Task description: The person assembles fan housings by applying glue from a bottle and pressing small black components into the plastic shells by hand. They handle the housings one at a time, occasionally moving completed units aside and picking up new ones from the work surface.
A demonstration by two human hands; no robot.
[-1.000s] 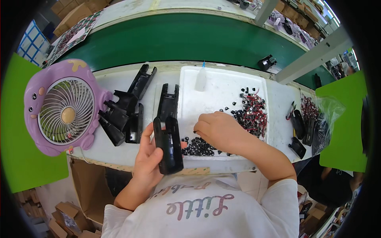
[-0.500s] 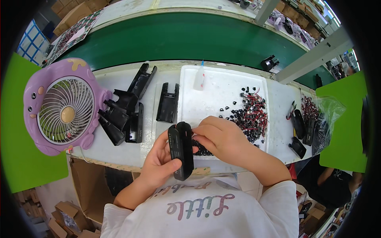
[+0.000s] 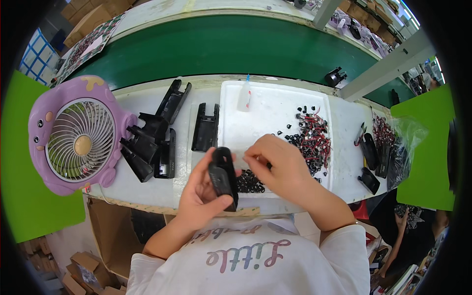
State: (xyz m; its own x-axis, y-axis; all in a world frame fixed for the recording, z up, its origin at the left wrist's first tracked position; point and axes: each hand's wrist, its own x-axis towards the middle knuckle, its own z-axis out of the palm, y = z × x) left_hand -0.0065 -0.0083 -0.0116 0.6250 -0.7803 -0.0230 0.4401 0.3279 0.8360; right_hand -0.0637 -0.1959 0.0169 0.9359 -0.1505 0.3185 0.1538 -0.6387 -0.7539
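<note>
My left hand [image 3: 199,194] grips a long black plastic housing [image 3: 224,179], held upright in front of my chest. A rounded opening shows near its top end. Just to the right of it is my right hand [image 3: 278,167], apart from the housing, with thumb and fingertips pinched together; whatever they hold is too small to make out. Under and beyond the hands lies a white foam tray [image 3: 241,128]. On the tray are a pile of small parts with red and black wires [image 3: 314,135] and a heap of small black rings [image 3: 250,183].
A purple fan [image 3: 81,135] stands at the left, beside several black housings [image 3: 150,130]. Another black housing [image 3: 205,128] lies left of the tray. A white bottle [image 3: 244,97] is on the tray. A clear plastic bag [image 3: 405,152] lies at right; beyond runs a green conveyor belt [image 3: 221,46].
My right hand has drawn back to the right from the housing, its fingers still pinched. My left hand has turned the housing slightly and its lower end has risen.
</note>
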